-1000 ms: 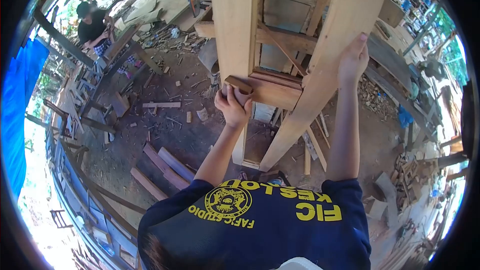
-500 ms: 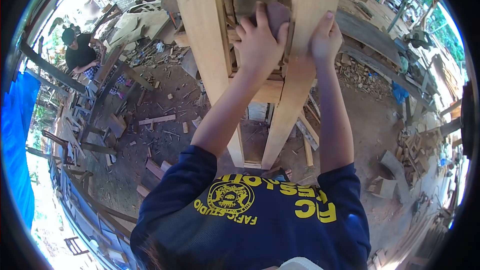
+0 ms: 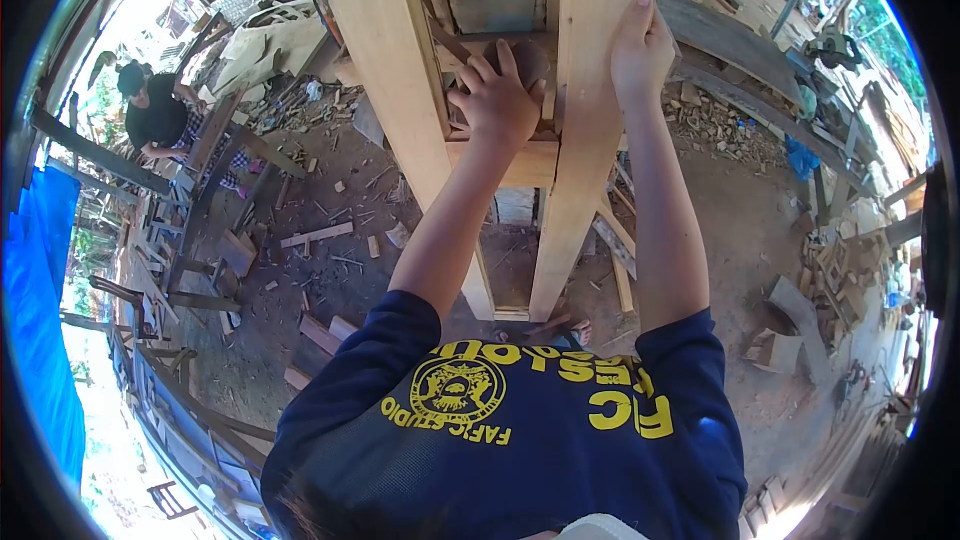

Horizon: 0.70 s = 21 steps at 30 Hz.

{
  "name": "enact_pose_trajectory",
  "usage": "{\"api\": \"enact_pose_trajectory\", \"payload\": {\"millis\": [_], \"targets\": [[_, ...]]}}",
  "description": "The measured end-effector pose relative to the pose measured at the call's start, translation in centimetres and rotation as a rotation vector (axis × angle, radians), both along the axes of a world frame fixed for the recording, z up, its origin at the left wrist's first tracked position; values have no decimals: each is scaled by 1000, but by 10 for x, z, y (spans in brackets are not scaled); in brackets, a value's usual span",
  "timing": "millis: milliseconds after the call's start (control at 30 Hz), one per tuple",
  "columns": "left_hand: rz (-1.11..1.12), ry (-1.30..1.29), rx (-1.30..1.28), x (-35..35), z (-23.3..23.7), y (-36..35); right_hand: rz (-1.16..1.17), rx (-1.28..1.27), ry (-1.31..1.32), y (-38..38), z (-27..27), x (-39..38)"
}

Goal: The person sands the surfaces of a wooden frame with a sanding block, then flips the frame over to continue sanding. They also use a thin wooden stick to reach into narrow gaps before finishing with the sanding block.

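A long pale wooden frame (image 3: 372, 40) stretches away from me, with two broad rails and crosspieces between them. My left hand (image 3: 497, 110) is between the rails, just above a crosspiece (image 3: 530, 164). Its fingers press a brown piece of sandpaper (image 3: 532, 60) against the inner side of the frame; the exact contact is hidden by the hand. My right hand (image 3: 642, 58) is closed around the outer edge of the right rail (image 3: 600, 40), thumb side up.
At left, another person (image 3: 160, 115) in a dark shirt works at a wooden bench (image 3: 215, 130). Wood scraps (image 3: 318, 235) litter the dirt floor. Stacked planks (image 3: 735, 50) and a power tool (image 3: 835, 48) are at right. A blue tarp (image 3: 45, 310) hangs at far left.
My left hand has moved toward me with the sandpaper, down close to the crosspiece. My right hand keeps its hold on the right rail. The view has shifted slightly.
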<state>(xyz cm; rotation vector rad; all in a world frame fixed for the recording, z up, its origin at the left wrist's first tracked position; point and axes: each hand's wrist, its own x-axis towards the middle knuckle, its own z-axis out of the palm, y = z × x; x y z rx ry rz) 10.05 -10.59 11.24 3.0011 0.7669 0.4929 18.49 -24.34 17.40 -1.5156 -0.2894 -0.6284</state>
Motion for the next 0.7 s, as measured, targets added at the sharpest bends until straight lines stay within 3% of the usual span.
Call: {"api": "enact_pose_trajectory", "payload": {"millis": [133,300,433,700], "targets": [[0,-113,-13,-5,-1,-2,-4,6,-2,1,1,0],[-67,-116,-221,-23,17,-5,4,4,12,2,4,-3],[-109,-145,-140,-38,7,-2,26,-49,111,-3,9,-11],[-358,-650,-146,-69,-29,8,-23,-8,12,0,4,-5]]}}
